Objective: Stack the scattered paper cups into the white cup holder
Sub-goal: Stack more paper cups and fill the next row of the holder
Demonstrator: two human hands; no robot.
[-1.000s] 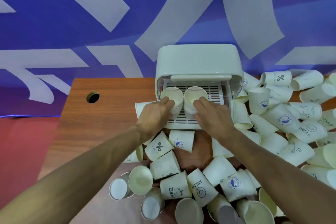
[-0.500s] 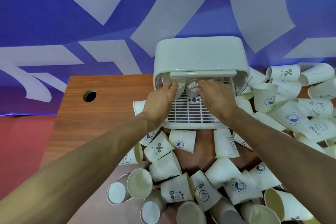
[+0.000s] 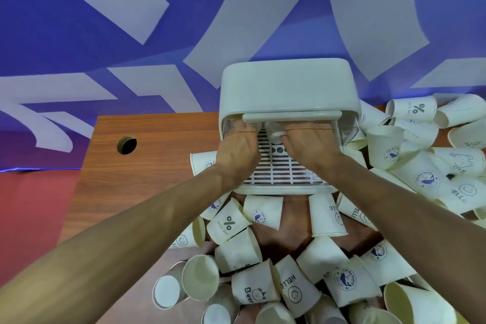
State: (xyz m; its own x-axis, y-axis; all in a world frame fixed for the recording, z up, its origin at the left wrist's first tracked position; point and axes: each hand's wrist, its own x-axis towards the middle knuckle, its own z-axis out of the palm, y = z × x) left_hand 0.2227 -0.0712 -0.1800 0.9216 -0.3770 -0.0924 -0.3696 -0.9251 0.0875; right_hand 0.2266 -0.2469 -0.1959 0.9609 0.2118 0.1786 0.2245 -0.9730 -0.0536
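**Handling.** The paper cups are judged light, thin-walled and easily crushed, and they slide readily on one another. Take each one around the side wall just below the rolled rim, with light pressure, and nest it straight.

**Position.** The loose cups lie on the counter, on the near side of both wrists and out beyond the right hand. The white cup holder stands directly ahead of the hands. The left hand and the right hand reach in over its slotted tray. Their fingers pass under the front bar and the clear flap, so it cannot be told whether they pinch a cup or lie spread. Part of one cup shows between the hands.

**Change.** One second ago each hand held a cup at the tray front, mouth in view. Both hands have since advanced deeper, and those cups are largely hidden.
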